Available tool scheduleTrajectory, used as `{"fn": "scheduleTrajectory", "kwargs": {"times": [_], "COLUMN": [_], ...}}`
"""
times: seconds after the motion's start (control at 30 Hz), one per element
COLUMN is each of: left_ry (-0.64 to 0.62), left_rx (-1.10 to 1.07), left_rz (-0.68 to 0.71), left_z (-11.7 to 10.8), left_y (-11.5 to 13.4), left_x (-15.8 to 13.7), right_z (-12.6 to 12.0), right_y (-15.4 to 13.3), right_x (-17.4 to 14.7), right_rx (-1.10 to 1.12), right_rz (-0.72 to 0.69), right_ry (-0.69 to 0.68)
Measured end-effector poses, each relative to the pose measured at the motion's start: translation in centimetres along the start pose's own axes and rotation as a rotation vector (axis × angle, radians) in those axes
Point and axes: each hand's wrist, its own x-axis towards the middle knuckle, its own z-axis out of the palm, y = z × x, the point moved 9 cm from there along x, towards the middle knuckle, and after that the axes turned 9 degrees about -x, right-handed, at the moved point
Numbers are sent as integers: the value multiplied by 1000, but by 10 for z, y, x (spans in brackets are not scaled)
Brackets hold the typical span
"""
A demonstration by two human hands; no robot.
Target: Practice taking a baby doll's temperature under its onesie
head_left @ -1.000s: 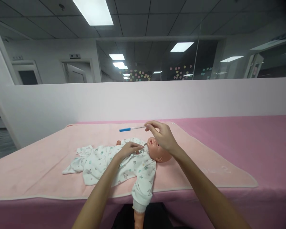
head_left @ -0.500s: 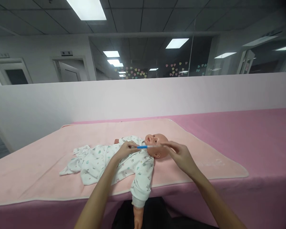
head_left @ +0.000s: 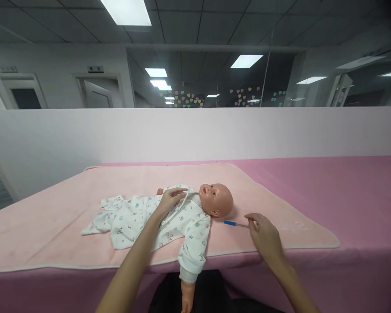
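A baby doll [head_left: 217, 200] lies on its back with its head to the right, dressed in a white printed romper [head_left: 133, 219]. My left hand [head_left: 172, 201] rests at the romper's chest, thumb and fingers closed on the edge of its front opening. Just right of the doll's head, low over the blanket, is a thin thermometer [head_left: 230, 223] with a blue end pointing left. Its clear end runs to the fingers of my right hand [head_left: 263, 234], which appear closed on it; the fingertips partly hide this end. One doll arm [head_left: 187, 295] hangs over the table's front edge.
A peach blanket [head_left: 61, 217] lies under the doll on a pink-covered table [head_left: 355, 200]. Behind the table stands a low white wall [head_left: 195, 134], with a window above it. My dark-clothed legs [head_left: 211, 291] are beneath the front edge.
My right hand has moved right and down, carrying the thermometer from above the doll's neck to low beside its head. My left hand has let go of the blue end and is at the romper's opening.
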Motion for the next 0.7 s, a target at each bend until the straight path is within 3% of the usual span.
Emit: {"fn": "scheduleTrajectory", "kwargs": {"times": [0.07,0.17,0.27,0.33,0.4,0.57,0.7], "left_ry": [37,101,151,139,93,29,-45], "left_rx": [-41,-154,-241,-236,-186,-25,131], "left_rz": [17,34,55,74,95,123,157], "left_z": [-4,-13,-21,-21,-17,-5,5], "left_y": [1,0,-2,-1,1,7,12], "left_x": [0,0,0,0,0,-3,-5], "right_z": [8,40,79,94,95,68,60], "right_y": [-50,-145,-190,-196,-191,-167,-166], "right_x": [5,13,23,26,24,13,11], "right_rx": [87,132,-48,-66,53,499,612], "right_rz": [-40,-296,-303,-272,-258,-243,-264], "right_ry": [10,-107,-179,-160,-72,220,294]}}
